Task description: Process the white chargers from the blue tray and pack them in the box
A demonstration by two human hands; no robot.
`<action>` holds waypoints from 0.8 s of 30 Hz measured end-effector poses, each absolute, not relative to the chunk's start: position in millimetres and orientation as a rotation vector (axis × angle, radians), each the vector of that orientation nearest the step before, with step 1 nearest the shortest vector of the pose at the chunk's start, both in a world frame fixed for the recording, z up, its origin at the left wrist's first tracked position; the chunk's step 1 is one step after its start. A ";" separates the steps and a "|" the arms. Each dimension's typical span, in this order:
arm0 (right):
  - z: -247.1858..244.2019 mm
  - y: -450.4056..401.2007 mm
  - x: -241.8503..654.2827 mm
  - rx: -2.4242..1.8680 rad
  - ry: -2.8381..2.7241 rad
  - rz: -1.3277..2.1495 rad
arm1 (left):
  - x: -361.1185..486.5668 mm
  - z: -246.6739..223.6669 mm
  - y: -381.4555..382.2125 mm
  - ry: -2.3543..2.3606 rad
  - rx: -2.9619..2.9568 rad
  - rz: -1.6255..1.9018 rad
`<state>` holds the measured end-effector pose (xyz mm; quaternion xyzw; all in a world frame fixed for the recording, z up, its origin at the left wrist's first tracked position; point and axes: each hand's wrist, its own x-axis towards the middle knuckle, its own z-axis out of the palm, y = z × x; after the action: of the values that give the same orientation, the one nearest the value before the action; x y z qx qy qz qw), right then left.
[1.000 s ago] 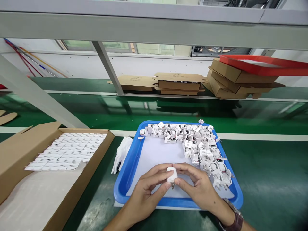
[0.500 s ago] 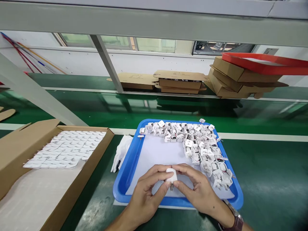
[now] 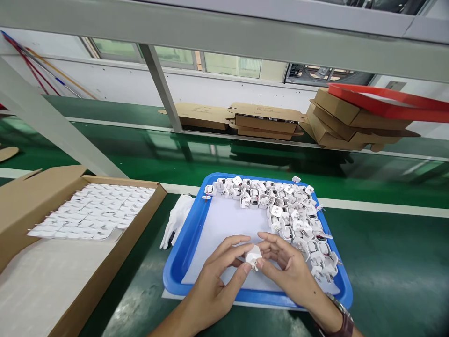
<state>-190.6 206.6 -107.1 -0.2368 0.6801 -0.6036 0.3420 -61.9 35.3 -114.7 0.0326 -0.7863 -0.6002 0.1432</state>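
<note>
A small white plug charger point(image 3: 253, 255) is held up over the near part of a blue tray point(image 3: 187, 262), its metal prongs towards me. My left hand point(image 3: 224, 269) pinches it between thumb and fingers. From the other side my right hand point(image 3: 286, 262) has its thumb at the prong end, with the index finger raised a little off the top and the other fingers curled behind. Along the tray's back and right side sit many white charger housings point(image 3: 298, 210), some with the inside and wires showing. White paper point(image 3: 224, 220) lines the tray.
An open cardboard box point(image 3: 140, 213) at the left holds rows of white chargers point(image 3: 94, 210). A white glove point(image 3: 178, 217) lies between box and tray. Behind, a grey metal frame post point(image 3: 161, 89) stands before cardboard boxes point(image 3: 264, 121) and a red tray point(image 3: 393, 103).
The charger has turned between my fingers, so its prongs now face me rather than pointing down. My right index finger has lifted off its top. The camera view has tilted slightly.
</note>
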 end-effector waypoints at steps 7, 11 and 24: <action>-111.8 208.1 -189.6 -0.606 1.722 -1.595 | -62.4 -120.3 42.1 -2.424 -0.009 -1.259; -108.2 205.3 -188.6 -0.586 1.684 -1.596 | -66.5 -124.0 44.6 -2.353 0.005 -1.194; -122.8 212.1 -198.3 -0.471 1.914 -1.362 | -38.3 -69.3 8.1 -2.303 0.284 -0.983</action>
<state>-198.3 212.1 -122.8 -0.1833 0.7439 -0.5293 0.3644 -38.3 8.1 -69.3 0.1075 -0.8701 -0.3713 0.3058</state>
